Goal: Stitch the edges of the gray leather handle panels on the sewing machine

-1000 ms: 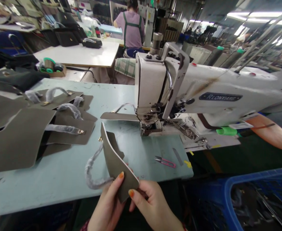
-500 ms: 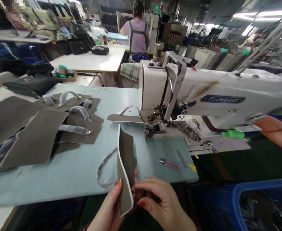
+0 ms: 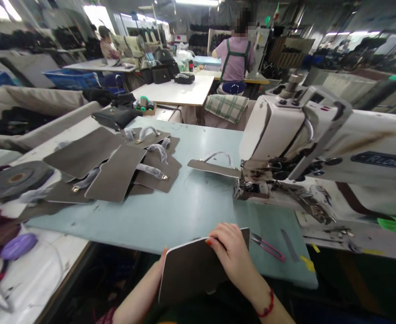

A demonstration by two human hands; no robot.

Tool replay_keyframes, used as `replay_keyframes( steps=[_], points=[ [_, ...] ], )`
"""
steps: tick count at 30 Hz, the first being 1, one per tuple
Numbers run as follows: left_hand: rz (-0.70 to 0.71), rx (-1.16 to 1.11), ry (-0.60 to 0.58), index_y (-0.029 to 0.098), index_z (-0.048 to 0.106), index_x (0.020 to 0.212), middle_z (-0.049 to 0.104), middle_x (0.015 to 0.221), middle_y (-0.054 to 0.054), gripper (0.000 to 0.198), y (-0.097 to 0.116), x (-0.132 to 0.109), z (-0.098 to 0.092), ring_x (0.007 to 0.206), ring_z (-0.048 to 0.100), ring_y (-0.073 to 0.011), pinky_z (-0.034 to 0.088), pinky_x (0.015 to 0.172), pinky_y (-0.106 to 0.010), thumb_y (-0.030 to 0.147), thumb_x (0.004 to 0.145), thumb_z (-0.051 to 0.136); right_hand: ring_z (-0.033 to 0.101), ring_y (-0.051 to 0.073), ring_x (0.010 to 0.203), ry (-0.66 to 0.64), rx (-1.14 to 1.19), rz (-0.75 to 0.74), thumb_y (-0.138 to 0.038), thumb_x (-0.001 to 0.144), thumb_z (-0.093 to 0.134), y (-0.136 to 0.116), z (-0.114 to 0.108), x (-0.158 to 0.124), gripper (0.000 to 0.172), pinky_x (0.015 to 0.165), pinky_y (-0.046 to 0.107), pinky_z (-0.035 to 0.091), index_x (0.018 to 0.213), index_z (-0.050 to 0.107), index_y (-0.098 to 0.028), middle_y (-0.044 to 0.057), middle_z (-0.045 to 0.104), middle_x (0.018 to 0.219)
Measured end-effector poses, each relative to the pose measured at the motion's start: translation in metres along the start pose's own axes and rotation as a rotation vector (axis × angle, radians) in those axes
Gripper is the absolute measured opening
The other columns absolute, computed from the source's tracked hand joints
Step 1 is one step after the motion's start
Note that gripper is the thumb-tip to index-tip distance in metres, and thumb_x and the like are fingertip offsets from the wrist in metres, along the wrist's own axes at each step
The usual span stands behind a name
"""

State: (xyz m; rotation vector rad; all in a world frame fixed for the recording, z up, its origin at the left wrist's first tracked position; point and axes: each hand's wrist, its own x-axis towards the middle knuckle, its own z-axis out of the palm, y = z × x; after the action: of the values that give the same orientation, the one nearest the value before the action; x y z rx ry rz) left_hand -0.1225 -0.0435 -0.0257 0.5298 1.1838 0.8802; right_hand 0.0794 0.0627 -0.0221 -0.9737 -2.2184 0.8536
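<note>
A grey-brown bag panel [image 3: 191, 270] with a pale edge is held low in front of me, its broad face tilted towards me. My left hand [image 3: 150, 281] grips its left edge, most of the fingers hidden behind it. Across the top edge, towards the right, my right hand [image 3: 231, 252] is closed with the thumb on the near face. Just right of that hand, pink-handled thread snips [image 3: 268, 248] lie on the pale blue-green tabletop [image 3: 171, 216]. Another panel [image 3: 213, 169] with a plastic-wrapped handle rests beside the needle area of the white sewing machine [image 3: 272, 130].
Several similar panels [image 3: 117, 173] with wrapped handles are piled on the left. A grey roll [image 3: 15, 179] and a purple object [image 3: 19, 246] are at far left. A black bag [image 3: 115, 117] lies behind the pile. A co-worker in a purple top [image 3: 235, 56] sits further back.
The bag panel has turned from nearly edge-on to broad face towards me, and its wrapped handle is now out of sight. My right hand has moved onto its top edge. The view has swung left.
</note>
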Motion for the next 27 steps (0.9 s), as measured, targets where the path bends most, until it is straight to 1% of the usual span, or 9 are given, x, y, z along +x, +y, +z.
replay_keyframes(
  steps=[3,5,9,12,14,16,19,22,27],
  points=[
    [0.188,0.006,0.118,0.026,0.057,0.134,0.056,0.141,-0.007,0.071,0.006,-0.002,-0.016,0.126,0.053,-0.0327,0.049,0.099,-0.036,0.059,0.072,0.071,0.053,0.016,0.076,0.036,0.016,0.033,-0.035,0.102,0.045,0.004,0.008,0.002,0.032,0.076,0.032,0.035,0.079,0.059,-0.018,0.0,0.058,0.076],
    [0.2,0.026,0.15,0.027,0.058,0.134,0.048,0.149,-0.005,0.067,0.002,-0.001,-0.02,0.132,0.048,-0.0319,0.047,0.102,-0.034,0.054,0.074,0.073,0.053,0.016,0.075,0.031,0.03,0.029,-0.034,0.102,0.044,0.005,0.012,0.005,0.033,0.076,0.032,0.036,0.077,0.058,-0.018,0.0,0.058,0.074],
    [-0.03,-0.096,0.276,0.016,0.07,0.116,0.068,0.124,-0.012,0.058,-0.009,0.008,-0.012,0.111,0.065,-0.0318,0.056,0.088,-0.035,0.06,0.077,0.066,0.057,0.02,0.088,0.217,-0.001,0.066,-0.026,0.102,0.039,0.001,0.02,0.003,0.025,0.084,0.036,0.041,0.093,0.061,-0.019,0.005,0.061,0.09],
    [-0.036,-0.261,0.4,0.015,0.072,0.109,0.076,0.107,-0.01,0.063,-0.01,0.014,0.003,0.105,0.067,-0.0327,0.057,0.089,-0.037,0.061,0.066,0.076,0.054,0.023,0.112,0.364,-0.038,0.133,-0.026,0.101,0.041,-0.012,0.028,-0.012,0.025,0.096,0.04,0.043,0.122,0.052,-0.019,0.011,0.057,0.118],
    [-0.011,-0.336,0.414,0.016,0.074,0.107,0.076,0.106,-0.01,0.064,-0.009,0.013,0.01,0.109,0.066,-0.0333,0.053,0.096,-0.039,0.061,0.062,0.078,0.052,0.025,0.12,0.297,0.002,0.119,-0.041,0.1,0.044,-0.025,0.04,-0.025,0.039,0.1,0.04,0.045,0.132,0.045,-0.019,0.014,0.053,0.128],
    [0.012,-0.344,0.396,0.019,0.075,0.107,0.074,0.112,-0.008,0.062,-0.009,0.01,0.015,0.117,0.061,-0.0331,0.046,0.106,-0.041,0.062,0.063,0.077,0.049,0.031,0.126,0.237,0.014,0.073,-0.066,0.091,0.045,-0.037,0.056,-0.036,0.07,0.102,0.045,0.047,0.14,0.037,-0.017,0.018,0.047,0.138],
    [0.135,-0.246,0.246,0.022,0.074,0.112,0.068,0.126,-0.008,0.065,-0.014,0.002,0.017,0.129,0.052,-0.034,0.033,0.114,-0.045,0.071,0.071,0.062,0.046,0.04,0.13,0.239,-0.034,0.104,-0.078,0.075,0.056,-0.045,0.075,-0.044,0.098,0.102,0.053,0.047,0.143,0.034,-0.012,0.024,0.039,0.145],
    [0.263,-0.124,0.077,0.023,0.067,0.124,0.06,0.136,-0.008,0.072,-0.018,-0.003,0.017,0.135,0.044,-0.0354,0.028,0.116,-0.049,0.075,0.079,0.046,0.045,0.04,0.132,0.122,0.007,0.169,-0.058,0.071,0.074,-0.043,0.067,-0.041,0.095,0.104,0.051,0.046,0.141,0.037,-0.006,0.026,0.039,0.145],
    [0.378,0.165,0.089,0.034,0.061,0.13,0.051,0.146,0.001,0.053,-0.011,-0.006,0.023,0.142,0.034,-0.0327,0.02,0.12,-0.046,0.056,0.082,0.062,0.044,0.029,0.136,-0.108,0.088,0.091,-0.029,0.082,0.061,-0.043,0.018,-0.036,0.062,0.109,0.04,0.044,0.137,0.047,-0.004,0.022,0.042,0.147]
  ],
)
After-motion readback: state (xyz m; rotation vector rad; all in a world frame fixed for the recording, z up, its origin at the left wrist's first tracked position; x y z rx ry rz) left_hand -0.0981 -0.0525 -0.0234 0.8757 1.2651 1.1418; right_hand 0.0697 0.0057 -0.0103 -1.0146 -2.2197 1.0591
